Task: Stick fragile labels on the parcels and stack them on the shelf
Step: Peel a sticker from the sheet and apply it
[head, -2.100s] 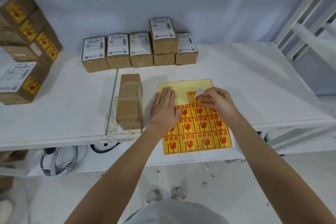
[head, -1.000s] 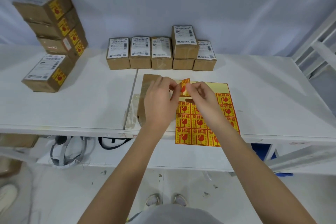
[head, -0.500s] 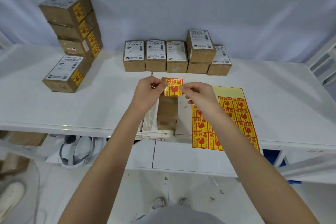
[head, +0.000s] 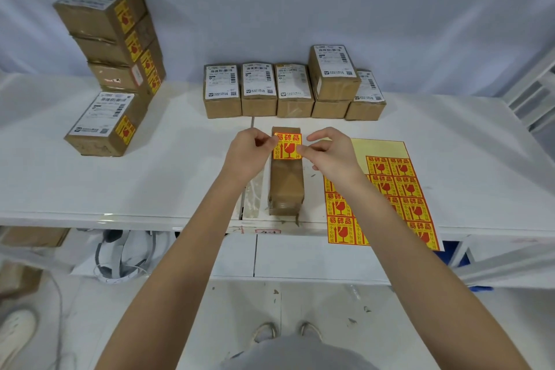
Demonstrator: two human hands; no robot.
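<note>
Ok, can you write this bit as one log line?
step: sticking | label: pinched by left hand and right hand | over: parcel

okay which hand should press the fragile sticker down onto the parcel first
Probably left. Both the left hand and right hand pinch the fragile label over the parcel.

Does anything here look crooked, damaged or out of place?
Mostly tidy. Two things stand out: the label sheet hangs over the table's front edge, and the tall stack of labelled parcels at the back left leans a little, its boxes not squarely aligned. The row of parcels at the back looks neat.
</note>
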